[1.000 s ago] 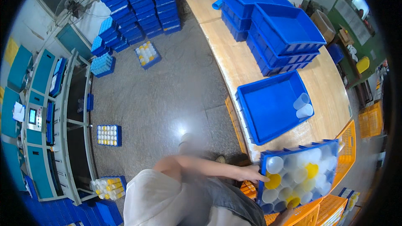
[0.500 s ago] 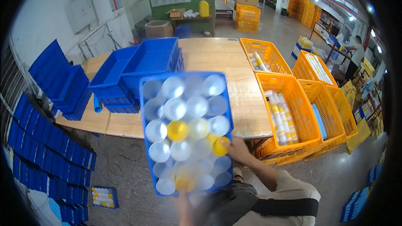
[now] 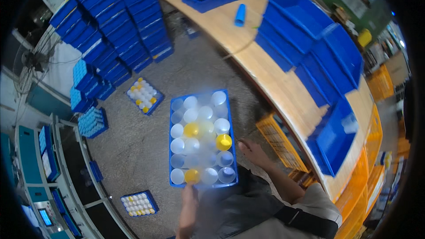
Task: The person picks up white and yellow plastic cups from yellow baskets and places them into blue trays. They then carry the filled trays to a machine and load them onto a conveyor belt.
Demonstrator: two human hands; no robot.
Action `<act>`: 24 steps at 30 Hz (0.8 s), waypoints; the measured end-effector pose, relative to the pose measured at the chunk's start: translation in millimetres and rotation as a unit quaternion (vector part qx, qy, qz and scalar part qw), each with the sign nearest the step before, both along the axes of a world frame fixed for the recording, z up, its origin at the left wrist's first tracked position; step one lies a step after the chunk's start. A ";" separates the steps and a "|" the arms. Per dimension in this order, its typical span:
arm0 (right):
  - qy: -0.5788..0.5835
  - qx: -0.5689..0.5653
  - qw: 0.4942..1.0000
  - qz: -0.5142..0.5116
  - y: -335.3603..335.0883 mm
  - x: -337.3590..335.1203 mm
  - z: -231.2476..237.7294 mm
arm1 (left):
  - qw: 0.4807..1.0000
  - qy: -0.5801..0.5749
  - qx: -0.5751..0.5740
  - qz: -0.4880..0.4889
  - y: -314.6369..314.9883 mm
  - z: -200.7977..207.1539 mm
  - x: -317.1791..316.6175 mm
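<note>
A shallow blue crate (image 3: 171, 146) hangs before me over the floor, filled with rows of white, translucent cups (image 3: 190, 115) and a few yellow cups (image 3: 223, 142). My left hand (image 3: 190, 193) grips its near edge, the fingers mostly hidden beneath. Close to the crate's right side is my right hand (image 3: 251, 154), slightly apart from the rim, fingers loosely bent with nothing visible in them. A hazy smear covers the middle of the crate, so some cups there are unclear.
Similar crates of cups (image 3: 144, 96) (image 3: 139, 203) lie on the floor at left. Tall stacks of blue crates (image 3: 119, 17) stand behind them. The wooden table (image 3: 248, 57) on the right bears blue crates (image 3: 305, 31) and a blue cup (image 3: 240, 15). An orange basket (image 3: 281, 141) sits beneath its edge.
My view has swung left from the table toward the floor and stacks, the crate coming along. My right hand has drawn off a yellow cup, which now stands in its row.
</note>
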State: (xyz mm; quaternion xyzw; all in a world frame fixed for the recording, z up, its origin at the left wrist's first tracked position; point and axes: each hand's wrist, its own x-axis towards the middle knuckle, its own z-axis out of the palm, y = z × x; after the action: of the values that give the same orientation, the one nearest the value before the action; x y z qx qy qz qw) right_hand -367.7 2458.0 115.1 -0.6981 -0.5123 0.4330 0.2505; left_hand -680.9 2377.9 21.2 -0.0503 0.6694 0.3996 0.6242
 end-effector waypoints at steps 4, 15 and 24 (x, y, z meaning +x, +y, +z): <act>-0.082 -0.109 0.978 0.159 125.9 -45.5 -53.1 | 0.997 -0.032 0.043 0.054 83.3 -56.3 -67.2; -0.112 -0.173 0.967 0.150 267.4 -45.3 -116.5 | 0.961 -0.139 -0.132 0.198 409.5 -297.0 -221.1; -0.179 -0.320 0.928 -0.065 249.1 -97.2 -121.5 | 0.979 -0.115 -0.023 0.164 637.5 -461.8 -314.5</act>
State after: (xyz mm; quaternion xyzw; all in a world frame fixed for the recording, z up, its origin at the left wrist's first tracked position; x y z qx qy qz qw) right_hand -464.9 2707.1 -6.4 -0.8387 -0.3362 0.4249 -0.0548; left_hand -995.3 3015.3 -440.6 -0.2197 0.5853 0.4726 0.6212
